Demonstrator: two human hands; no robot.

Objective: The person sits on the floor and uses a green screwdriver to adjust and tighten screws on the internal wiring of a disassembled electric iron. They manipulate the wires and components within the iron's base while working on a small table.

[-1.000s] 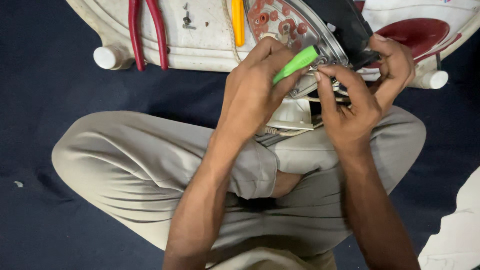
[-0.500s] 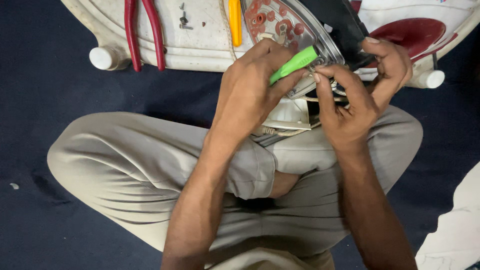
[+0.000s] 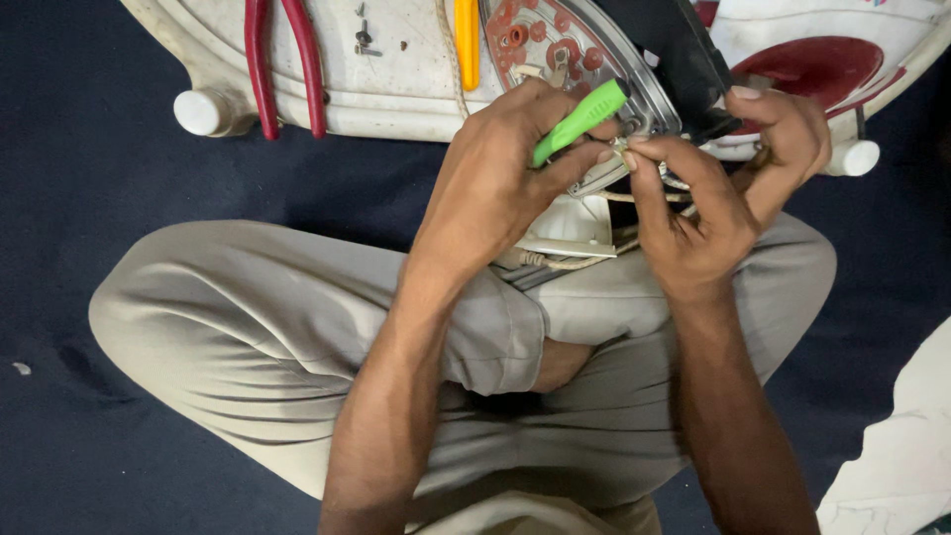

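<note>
The left hand (image 3: 500,168) is clamped round a green-handled screwdriver (image 3: 580,121), its smooth plastic handle slanting up to the far right. Its tip, hidden behind the fingers, points at the rim of the opened clothes iron (image 3: 594,59), which lies just beyond both hands. The right hand (image 3: 708,213), touching the left, pinches a small part against the iron's shiny metal edge; red-handled pliers (image 3: 282,59) lie well to the left.

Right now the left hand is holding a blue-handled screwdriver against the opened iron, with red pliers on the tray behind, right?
Not quite. The head view shows the left hand holding a green-handled screwdriver, not blue. It is against the opened iron, with red pliers on the tray behind.
</note>
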